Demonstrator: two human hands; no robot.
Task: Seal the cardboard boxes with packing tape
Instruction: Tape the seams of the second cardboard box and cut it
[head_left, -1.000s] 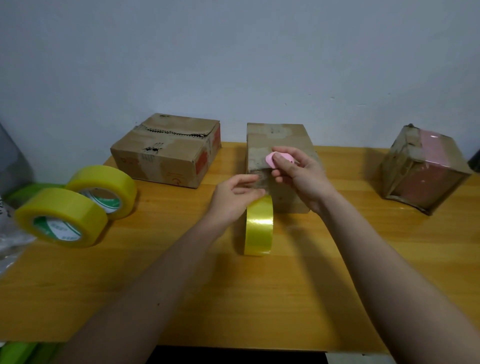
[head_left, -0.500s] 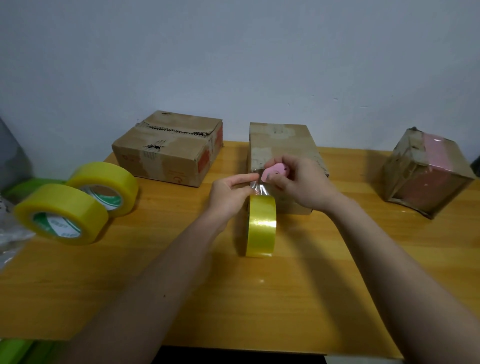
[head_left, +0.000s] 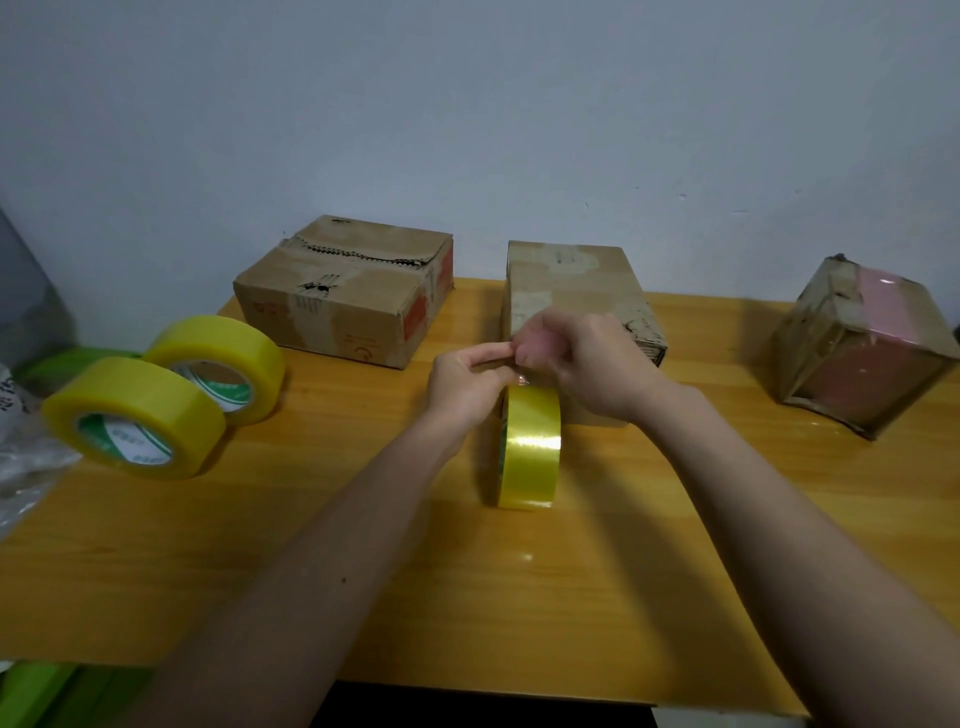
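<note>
A yellow tape roll stands on edge on the wooden table, against the front of the middle cardboard box. My left hand pinches the clear tape strip just above the roll. My right hand grips a small pink cutter, blurred, at the strip beside the left fingertips. A flat, torn cardboard box sits at the back left. A third box, wrapped in clear tape with a pink top, sits at the right.
Two more yellow tape rolls lie at the table's left end. A crumpled clear plastic bag hangs over the left edge. Green items show below the table's front left corner. A pale wall rises behind the boxes.
My right hand brought the pink cutter down from the box front to the tape strip above the roll. My left hand closed its fingers onto the strip and met the right hand.
</note>
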